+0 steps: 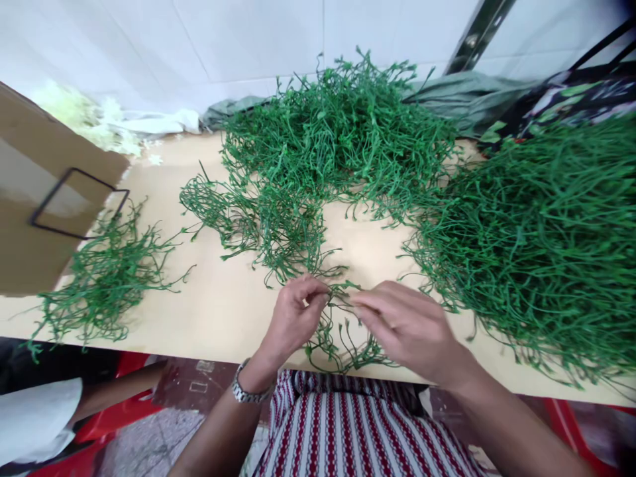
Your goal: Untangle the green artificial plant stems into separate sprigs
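Near the table's front edge, my left hand point(298, 315) pinches a thin green plastic stem point(342, 286) between thumb and fingertips. Facing it, my right hand point(405, 321) is closed too, its fingertips at the other end of the same stem; slight blur hides the exact grip. Below and between the hands lies a small tangle of green stems point(355, 354) on the table. Just beyond my left hand, a looser cluster of green stems point(288, 228) spreads out.
Large heaps of green stems lie at the back point(342, 132) and right point(541, 252) of the table point(218, 311). A smaller bunch point(106, 278) sits left, beside a cardboard box point(44, 199) and a black wire frame point(74, 202). Another person's arm point(116, 391) shows at lower left.
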{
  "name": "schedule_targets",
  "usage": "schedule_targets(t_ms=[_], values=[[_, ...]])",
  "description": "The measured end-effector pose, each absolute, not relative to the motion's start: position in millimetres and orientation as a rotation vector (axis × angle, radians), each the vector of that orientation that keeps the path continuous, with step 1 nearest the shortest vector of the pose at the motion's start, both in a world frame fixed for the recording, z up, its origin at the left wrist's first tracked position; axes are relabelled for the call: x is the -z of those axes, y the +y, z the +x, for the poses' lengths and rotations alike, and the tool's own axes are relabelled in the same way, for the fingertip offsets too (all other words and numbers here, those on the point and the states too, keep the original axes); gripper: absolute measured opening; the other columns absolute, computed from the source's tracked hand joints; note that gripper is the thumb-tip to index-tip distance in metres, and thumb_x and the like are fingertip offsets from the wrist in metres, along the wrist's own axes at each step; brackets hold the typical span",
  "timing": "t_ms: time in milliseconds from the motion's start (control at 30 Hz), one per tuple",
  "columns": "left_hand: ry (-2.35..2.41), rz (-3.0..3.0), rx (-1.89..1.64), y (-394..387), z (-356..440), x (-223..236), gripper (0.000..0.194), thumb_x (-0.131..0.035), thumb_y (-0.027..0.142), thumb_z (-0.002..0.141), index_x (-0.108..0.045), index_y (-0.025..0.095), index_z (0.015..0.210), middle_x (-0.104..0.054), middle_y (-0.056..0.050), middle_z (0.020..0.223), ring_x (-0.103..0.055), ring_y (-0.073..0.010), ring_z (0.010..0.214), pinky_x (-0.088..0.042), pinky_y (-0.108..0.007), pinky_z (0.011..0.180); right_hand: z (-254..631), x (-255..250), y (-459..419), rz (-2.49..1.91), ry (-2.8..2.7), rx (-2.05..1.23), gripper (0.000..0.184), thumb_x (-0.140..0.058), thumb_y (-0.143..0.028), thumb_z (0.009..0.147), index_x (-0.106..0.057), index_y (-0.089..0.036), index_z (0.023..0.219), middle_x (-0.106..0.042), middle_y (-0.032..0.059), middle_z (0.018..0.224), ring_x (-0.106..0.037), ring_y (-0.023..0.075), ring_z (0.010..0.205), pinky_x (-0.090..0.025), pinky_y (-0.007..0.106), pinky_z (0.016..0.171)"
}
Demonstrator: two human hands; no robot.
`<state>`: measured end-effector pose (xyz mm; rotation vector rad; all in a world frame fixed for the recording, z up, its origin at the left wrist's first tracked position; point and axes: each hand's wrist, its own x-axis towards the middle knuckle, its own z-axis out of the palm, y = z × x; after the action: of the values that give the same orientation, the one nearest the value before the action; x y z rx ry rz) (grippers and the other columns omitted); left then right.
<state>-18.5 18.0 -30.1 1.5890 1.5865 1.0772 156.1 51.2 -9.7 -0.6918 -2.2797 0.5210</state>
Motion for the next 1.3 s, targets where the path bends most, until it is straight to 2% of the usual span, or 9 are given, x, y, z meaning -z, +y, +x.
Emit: schedule_targets(t_ms=[67, 233, 333, 433, 667, 767, 1000, 1133, 1300], values=[[1.525, 1.574, -1.035, 18, -19, 27, 0.015, -0.05, 0.007, 0.071, -0.058, 0.015, 0.061, -0.052, 0.001, 0.059, -0.049, -0.0126, 0.06, -0.038, -0.026, 0.061, 161, -1, 57, -0.624, -2.19, -0.547, 0.022, -0.052, -0.01, 0.079, -0.057, -0.018, 0.099, -0.062, 0.0048, 0.086, -0.056, 0.0149, 0.079, -0.047, 0.03, 0.071], [1.41, 1.6, -0.979, 19, -15, 18, 0.023, -0.048, 0.009, 0.073, -0.053, 0.015, 0.052, -0.047, 0.003, 0.05, -0.043, -0.0102, 0.05, -0.033, -0.024, 0.054, 154, 0, 66, -0.347, -2.424, -0.653, 0.033, -0.046, -0.006, 0.077, -0.054, -0.018, 0.107, -0.059, 0.0055, 0.106, -0.051, 0.0166, 0.103, -0.042, 0.037, 0.087], [1.41, 1.651, -1.047, 17, -13, 16, 0.023, -0.051, 0.01, 0.073, -0.054, 0.016, 0.052, -0.047, 0.003, 0.048, -0.044, -0.0105, 0.05, -0.035, -0.026, 0.058, 150, 13, 68, -0.41, -2.438, -0.681, 0.033, -0.044, -0.005, 0.078, -0.052, -0.016, 0.108, -0.061, 0.0064, 0.099, -0.053, 0.0155, 0.094, -0.043, 0.036, 0.083], [1.486, 1.757, -1.093, 14, -12, 18, 0.017, -0.053, 0.009, 0.074, -0.059, 0.017, 0.06, -0.053, 0.002, 0.052, -0.049, -0.0126, 0.056, -0.035, -0.029, 0.063, 152, 22, 67, -0.542, -2.287, -0.818, 0.022, -0.043, -0.007, 0.08, -0.056, -0.015, 0.096, -0.06, 0.0049, 0.084, -0.055, 0.0138, 0.081, -0.045, 0.031, 0.073], [1.574, 2.11, -1.021, 6, -7, 21, 0.017, -0.045, 0.01, 0.079, -0.06, 0.016, 0.075, -0.051, -0.001, 0.06, -0.046, -0.0145, 0.062, -0.034, -0.031, 0.064, 156, 19, 64, -0.977, -1.83, -1.653, 0.013, -0.049, -0.02, 0.078, -0.06, -0.014, 0.081, -0.059, -0.0002, 0.064, -0.057, 0.0085, 0.057, -0.044, 0.018, 0.052], [1.538, 2.051, -0.981, 6, -6, 20, 0.022, -0.042, 0.008, 0.078, -0.061, 0.016, 0.08, -0.049, 0.0, 0.06, -0.046, -0.0141, 0.062, -0.034, -0.031, 0.066, 157, 18, 65, -0.999, -1.731, -1.787, 0.012, -0.051, -0.021, 0.074, -0.061, -0.014, 0.076, -0.06, 0.0001, 0.062, -0.057, 0.0088, 0.056, -0.043, 0.019, 0.052], [1.293, 1.756, -1.024, 7, -14, 16, 0.018, -0.044, 0.014, 0.078, -0.06, 0.018, 0.072, -0.05, 0.0, 0.057, -0.047, -0.0138, 0.059, -0.038, -0.029, 0.062, 155, 33, 66, -0.93, -1.304, -1.984, 0.014, -0.055, -0.026, 0.074, -0.06, -0.013, 0.073, -0.063, 0.002, 0.066, -0.059, 0.0101, 0.055, -0.049, 0.024, 0.058], [1.195, 1.643, -1.112, 8, -15, 17, 0.016, -0.045, 0.019, 0.082, -0.058, 0.018, 0.072, -0.054, -0.005, 0.068, -0.051, -0.0161, 0.068, -0.041, -0.029, 0.062, 153, 39, 63, -1.121, -1.591, -1.803, 0.013, -0.051, -0.023, 0.076, -0.06, -0.014, 0.075, -0.062, 0.0014, 0.064, -0.058, 0.0105, 0.055, -0.048, 0.024, 0.055], [1.335, 1.634, -1.147, 10, -11, 20, 0.013, -0.046, 0.019, 0.083, -0.054, 0.017, 0.072, -0.05, -0.002, 0.065, -0.047, -0.014, 0.063, -0.039, -0.027, 0.06, 161, 20, 64, -0.935, -1.847, -1.087, 0.023, -0.05, -0.018, 0.08, -0.059, -0.019, 0.101, -0.059, 0.0061, 0.102, -0.056, 0.0167, 0.095, -0.045, 0.034, 0.086]])
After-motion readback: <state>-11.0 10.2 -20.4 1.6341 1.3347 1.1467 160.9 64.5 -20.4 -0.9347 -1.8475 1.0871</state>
